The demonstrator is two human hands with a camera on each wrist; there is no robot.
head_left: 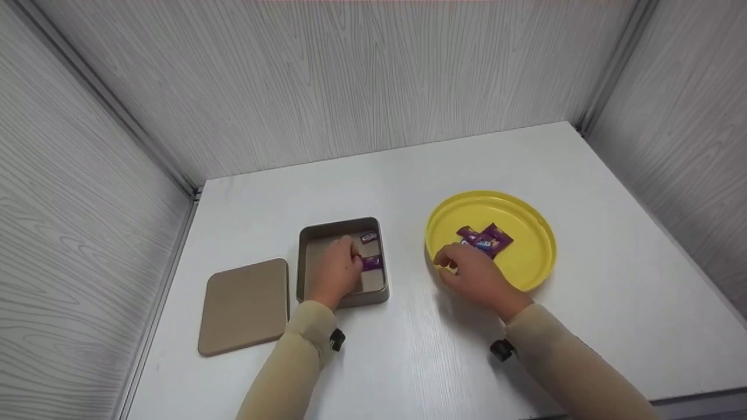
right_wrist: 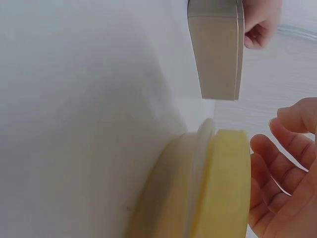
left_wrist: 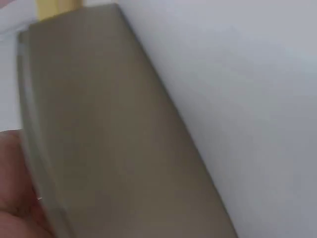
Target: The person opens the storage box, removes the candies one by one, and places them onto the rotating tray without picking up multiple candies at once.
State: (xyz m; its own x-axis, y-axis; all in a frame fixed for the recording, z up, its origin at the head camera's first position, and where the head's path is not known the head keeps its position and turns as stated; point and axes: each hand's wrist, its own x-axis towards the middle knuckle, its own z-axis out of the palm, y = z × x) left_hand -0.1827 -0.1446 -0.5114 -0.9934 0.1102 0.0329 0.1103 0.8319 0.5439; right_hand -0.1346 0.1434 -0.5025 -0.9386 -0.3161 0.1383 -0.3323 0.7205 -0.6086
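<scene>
My left hand (head_left: 338,269) is inside the brown square tin (head_left: 344,301), its fingers bent downward. Right beside its fingertips is a purple candy packet (head_left: 372,263); whether they pinch it is hidden. Another small purple packet (head_left: 369,237) lies in the tin's far right corner. Over the near left rim of the round yellow tray (head_left: 528,256) hovers my right hand (head_left: 475,274), fingers loosely curved and apart, with nothing visible between them. Several purple candy packets (head_left: 495,238) are heaped in the tray, just beyond that hand. In the right wrist view, its relaxed fingers (right_wrist: 280,168) stand above the tray's rim.
A flat brown lid (head_left: 245,306) lies on the white table (head_left: 402,361), left of the tin. Pale wood-grain panels (head_left: 362,76) enclose the table at the back and both sides. A strip of tabletop separates the tin from the tray.
</scene>
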